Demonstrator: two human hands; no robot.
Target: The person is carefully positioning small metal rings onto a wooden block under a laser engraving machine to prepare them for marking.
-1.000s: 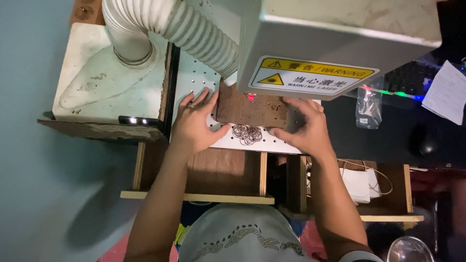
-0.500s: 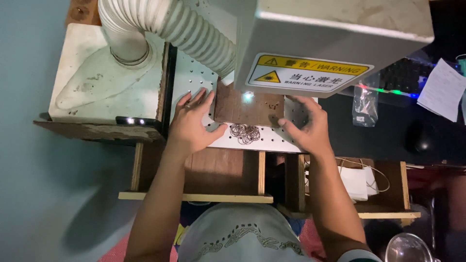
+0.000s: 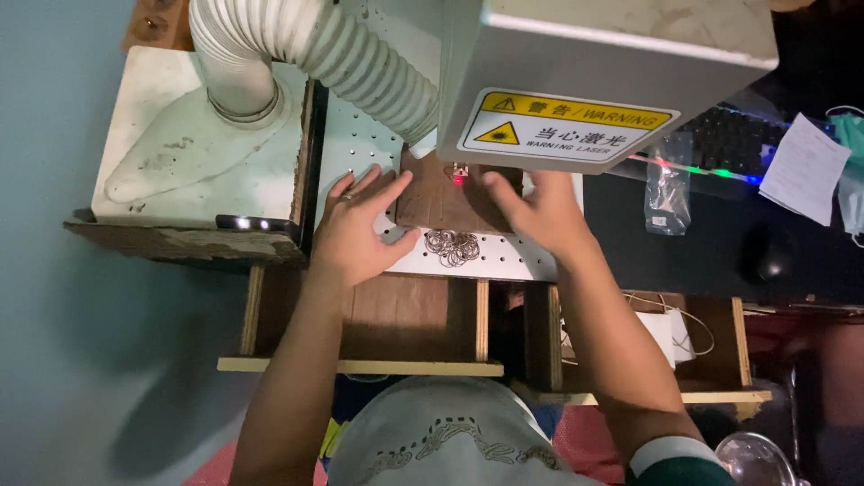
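While both hands lie flat at the brown board (image 3: 441,193), the entry reads as follows.

Left hand (image 3: 360,229): fingers spread and open, gripping nothing, palm down on the perforated white plate (image 3: 504,261), its fingertips against the board's left edge.

Right hand (image 3: 540,211): fingers extended and open, resting on the board's right part, fingertips partly under the grey machine head (image 3: 612,81); no grasp shown.

Brown board: flat on the plate, between the two sets of fingers, under the head. A small red light spot (image 3: 458,179) sits on it just beyond the right fingertips.

Metal rings (image 3: 452,247): a loose heap on the plate, just on the wrist side of the board, between the two thumbs, touching neither hand.

Ribbed hose (image 3: 333,54): beyond the left fingertips, apart from them.

Handling note, as judgement: the work looks like squaring the board under the spot. Light, even pressure from both sides would serve best, sliding rather than lifting; fingertips should stay clear of the spot, and the heels of the hands clear of the rings, so that nothing scatters.
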